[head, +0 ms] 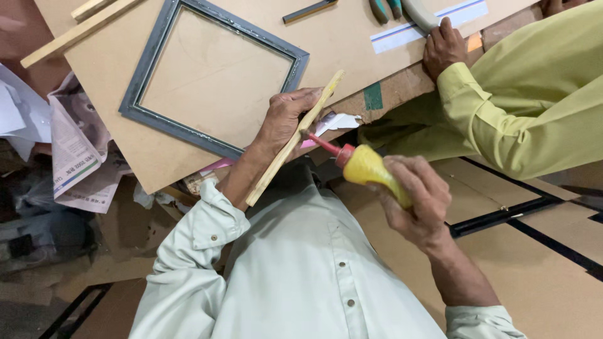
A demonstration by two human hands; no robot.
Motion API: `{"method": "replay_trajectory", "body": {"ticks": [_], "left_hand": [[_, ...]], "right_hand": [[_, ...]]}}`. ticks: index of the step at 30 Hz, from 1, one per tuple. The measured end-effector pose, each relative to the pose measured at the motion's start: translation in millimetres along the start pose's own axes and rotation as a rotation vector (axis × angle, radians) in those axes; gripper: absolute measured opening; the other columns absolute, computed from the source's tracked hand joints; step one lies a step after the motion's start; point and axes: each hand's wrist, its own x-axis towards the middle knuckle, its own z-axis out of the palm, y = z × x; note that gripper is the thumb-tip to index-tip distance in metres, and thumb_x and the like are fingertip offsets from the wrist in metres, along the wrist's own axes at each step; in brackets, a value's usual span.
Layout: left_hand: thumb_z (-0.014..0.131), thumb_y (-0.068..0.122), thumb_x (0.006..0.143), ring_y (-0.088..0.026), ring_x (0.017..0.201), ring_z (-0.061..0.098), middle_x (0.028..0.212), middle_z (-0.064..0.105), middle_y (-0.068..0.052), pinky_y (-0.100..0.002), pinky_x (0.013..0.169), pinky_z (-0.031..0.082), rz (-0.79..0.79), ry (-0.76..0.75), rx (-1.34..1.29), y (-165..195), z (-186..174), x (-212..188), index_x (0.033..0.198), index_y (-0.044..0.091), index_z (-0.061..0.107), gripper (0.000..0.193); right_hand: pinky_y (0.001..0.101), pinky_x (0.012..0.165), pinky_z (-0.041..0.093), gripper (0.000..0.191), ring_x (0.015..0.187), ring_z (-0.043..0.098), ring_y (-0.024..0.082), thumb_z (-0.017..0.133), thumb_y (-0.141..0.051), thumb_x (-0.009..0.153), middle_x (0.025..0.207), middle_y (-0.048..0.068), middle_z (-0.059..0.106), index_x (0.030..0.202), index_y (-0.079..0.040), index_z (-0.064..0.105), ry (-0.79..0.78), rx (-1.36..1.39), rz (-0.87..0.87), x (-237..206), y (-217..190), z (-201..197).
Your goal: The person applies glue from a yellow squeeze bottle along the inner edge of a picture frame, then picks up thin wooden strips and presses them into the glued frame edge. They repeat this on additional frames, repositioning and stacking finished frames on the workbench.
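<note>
My left hand (284, 119) grips a thin pale wooden strip (276, 166) that runs slantwise from the edge of the workboard down toward my chest. In my right hand (416, 201) is a yellow squeeze bottle (367, 167) with a red nozzle. The nozzle tip touches the strip just beside my left thumb. A grey rectangular picture frame (146, 80) lies flat on the brown board (352, 44) just beyond my left hand.
Another person in a yellow-green shirt (534, 107) stands at the right, one hand (443, 48) resting on the board's edge. Newspapers (75, 150) are piled at the left. A wooden batten (69, 37) lies at top left, teal-handled pliers (386, 7) at the top, black frame strips (502, 216) at the right.
</note>
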Motion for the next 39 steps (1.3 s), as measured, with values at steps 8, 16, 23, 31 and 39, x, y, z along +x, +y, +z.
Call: {"method": "replay_trajectory", "body": {"ticks": [8, 16, 23, 31, 39], "left_hand": [[0.064, 0.019, 0.096, -0.011, 0.054, 0.057, 0.075, 0.067, -0.007, -0.024, 0.044, 0.045, 0.052, 0.004, 0.127, -3, -22, 9, 0.114, -0.006, 0.071, 0.032], [0.063, 0.019, 0.107, -0.012, 0.069, 0.061, 0.089, 0.066, -0.006, -0.027, 0.055, 0.053, 0.301, -0.129, 0.291, 1, -33, 5, 0.118, -0.009, 0.071, 0.031], [0.066, 0.018, 0.099, -0.011, 0.051, 0.053, 0.074, 0.063, -0.005, -0.026, 0.041, 0.041, 0.129, -0.047, 0.053, 7, -32, 10, 0.113, -0.008, 0.073, 0.031], [0.065, 0.016, 0.097, -0.007, 0.049, 0.046, 0.069, 0.058, -0.002, -0.025, 0.041, 0.034, 0.106, -0.031, 0.029, 8, -44, 17, 0.1, -0.004, 0.073, 0.021], [0.067, 0.018, 0.097, -0.008, 0.048, 0.049, 0.069, 0.06, -0.004, -0.025, 0.04, 0.037, 0.132, -0.02, 0.048, 12, -50, 28, 0.096, -0.005, 0.074, 0.023]], "right_hand": [[0.0427, 0.082, 0.06, 0.041, 0.095, 0.071, 0.035, 0.083, 0.003, 0.081, 0.105, 0.02, 0.068, 0.116, 0.003, 0.062, -0.043, -0.033, 0.023, -4, -15, 9], [0.0409, 0.081, 0.059, 0.037, 0.092, 0.072, 0.035, 0.083, 0.003, 0.082, 0.106, 0.021, 0.069, 0.115, 0.003, 0.065, -0.074, -0.049, 0.08, 4, -35, 18], [0.0427, 0.084, 0.06, 0.037, 0.095, 0.072, 0.036, 0.079, 0.004, 0.083, 0.106, 0.022, 0.069, 0.116, 0.005, 0.062, -0.082, 0.007, 0.032, 1, -37, 23], [0.0404, 0.079, 0.059, 0.037, 0.09, 0.072, 0.035, 0.079, 0.004, 0.08, 0.105, 0.022, 0.069, 0.114, 0.005, 0.064, -0.133, 0.025, 0.036, 8, -63, 38], [0.0356, 0.077, 0.06, 0.035, 0.096, 0.072, 0.032, 0.082, 0.002, 0.088, 0.109, 0.023, 0.07, 0.117, 0.004, 0.062, -0.094, 0.028, 0.058, 3, -59, 43]]}}
